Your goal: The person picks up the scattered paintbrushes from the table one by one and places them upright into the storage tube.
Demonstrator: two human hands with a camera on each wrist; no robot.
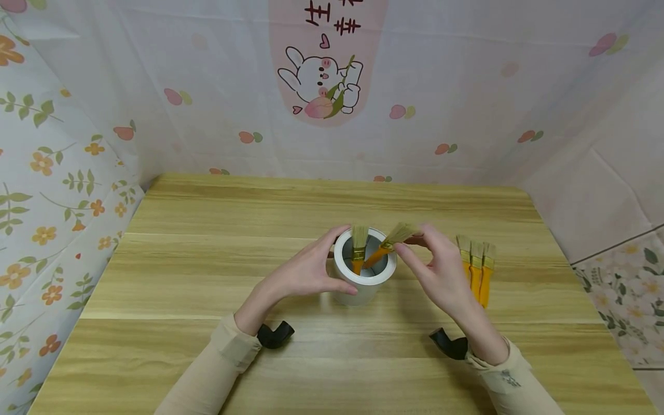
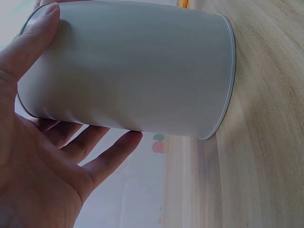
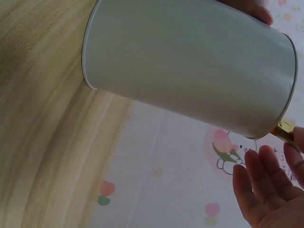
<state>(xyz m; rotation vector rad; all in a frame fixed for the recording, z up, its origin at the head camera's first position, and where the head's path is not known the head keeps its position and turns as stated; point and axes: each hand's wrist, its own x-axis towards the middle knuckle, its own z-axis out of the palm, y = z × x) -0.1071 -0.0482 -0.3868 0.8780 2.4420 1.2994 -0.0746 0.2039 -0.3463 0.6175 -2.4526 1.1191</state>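
My left hand grasps the white container, curled round its wall just below the rim; my right hand pinches a brush near its metal band, between thumb and forefinger; that brush slants from my pinch, bristles uppermost, its orange handle reaching down inside the mouth; a second brush stands in there too, between my two hands, bristles up; three more brushes lie side by side on the tabletop, just outside my right hand.

To do this well, I judge, the left grasp should be steady but light, so the wall isn't squeezed; the right pinch should be near the band, and the handle clear of its neighbour and the rim; whether its tip touches the bottom I cannot tell.

My left thumb lies across the near side, its fingers round the far side; my other right fingers extend loosely, beside the rim.
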